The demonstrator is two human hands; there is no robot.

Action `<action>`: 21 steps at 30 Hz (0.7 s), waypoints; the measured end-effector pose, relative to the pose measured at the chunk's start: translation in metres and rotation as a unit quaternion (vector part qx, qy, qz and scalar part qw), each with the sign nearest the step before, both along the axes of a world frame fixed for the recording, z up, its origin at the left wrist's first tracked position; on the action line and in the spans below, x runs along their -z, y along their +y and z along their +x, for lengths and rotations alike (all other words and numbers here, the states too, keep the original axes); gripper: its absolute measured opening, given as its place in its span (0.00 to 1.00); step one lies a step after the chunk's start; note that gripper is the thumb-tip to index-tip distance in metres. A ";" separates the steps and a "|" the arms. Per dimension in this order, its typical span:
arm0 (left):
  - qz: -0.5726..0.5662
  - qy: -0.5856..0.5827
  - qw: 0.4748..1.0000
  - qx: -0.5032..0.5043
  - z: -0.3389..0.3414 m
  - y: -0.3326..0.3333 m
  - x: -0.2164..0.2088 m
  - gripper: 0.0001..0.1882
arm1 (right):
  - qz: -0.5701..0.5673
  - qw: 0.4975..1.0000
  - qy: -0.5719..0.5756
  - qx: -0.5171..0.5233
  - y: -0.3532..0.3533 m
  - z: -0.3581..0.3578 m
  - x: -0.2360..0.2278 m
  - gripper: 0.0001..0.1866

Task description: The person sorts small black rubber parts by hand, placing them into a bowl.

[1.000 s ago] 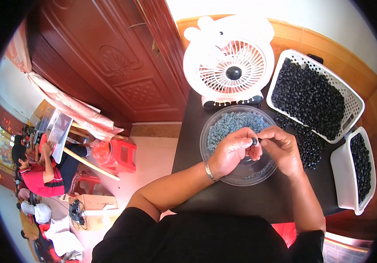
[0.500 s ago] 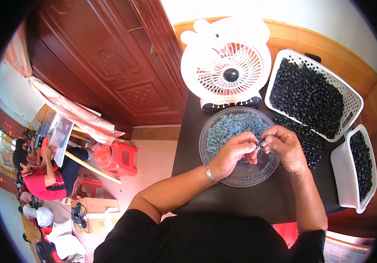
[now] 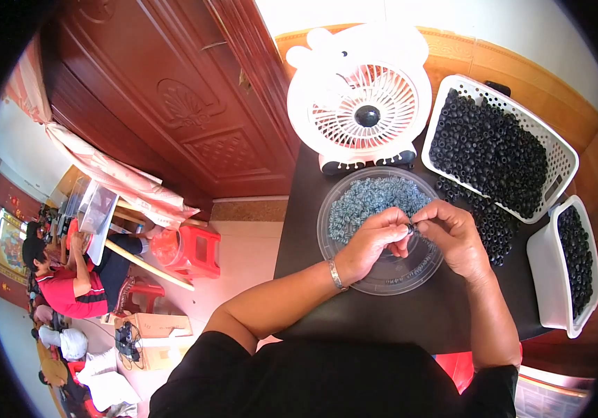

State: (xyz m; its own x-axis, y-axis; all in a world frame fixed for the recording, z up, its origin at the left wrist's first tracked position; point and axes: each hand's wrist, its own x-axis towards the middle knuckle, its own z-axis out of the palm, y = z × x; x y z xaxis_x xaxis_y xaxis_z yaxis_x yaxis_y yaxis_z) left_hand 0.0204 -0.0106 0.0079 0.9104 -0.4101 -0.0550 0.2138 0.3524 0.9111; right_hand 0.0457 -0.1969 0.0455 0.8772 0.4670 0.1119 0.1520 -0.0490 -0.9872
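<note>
My left hand (image 3: 377, 244), with a metal band round its wrist, is closed in a pinch on a small black ring-shaped part (image 3: 410, 228). The fingertips of my right hand (image 3: 458, 240) are pinched together against that same part from the right; whatever else they hold is too small to make out. Both hands hover over a round clear plastic tub (image 3: 323, 240). Many small bluish, shiny pieces (image 3: 365, 202) lie heaped in its far side, and several more are scattered near its close rim.
Loose black ring-shaped parts (image 3: 490, 233) lie beside the tub on the dark table (image 3: 355, 320). A white perforated basket (image 3: 556, 157) and a white bin (image 3: 546, 279) hold more. Behind stands a white animal-shaped fan (image 3: 306, 90). Another person (image 3: 69, 289) sits far left near red stools (image 3: 198, 251).
The fingertips of my right hand have come in closer to the black part in my left hand. The left hand stays almost in place.
</note>
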 end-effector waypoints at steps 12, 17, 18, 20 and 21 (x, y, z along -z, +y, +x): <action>0.072 -0.038 0.997 -0.013 0.000 -0.001 0.006 0.08 | -0.048 0.997 -0.066 -0.013 0.001 0.000 0.002 0.05; 0.056 -0.037 0.997 -0.028 -0.003 -0.002 0.001 0.08 | 0.025 0.999 0.040 0.007 0.001 0.000 0.005 0.02; 0.056 -0.037 0.997 -0.028 -0.004 -0.002 0.000 0.08 | 0.025 0.999 0.040 0.006 0.001 0.000 0.004 0.02; 0.050 -0.035 0.998 -0.030 -0.004 -0.002 -0.001 0.08 | -0.047 0.998 0.027 0.008 0.000 0.001 0.004 0.03; 0.050 -0.034 0.998 -0.030 -0.004 -0.002 -0.001 0.08 | -0.047 0.998 0.027 0.008 0.001 0.001 0.004 0.03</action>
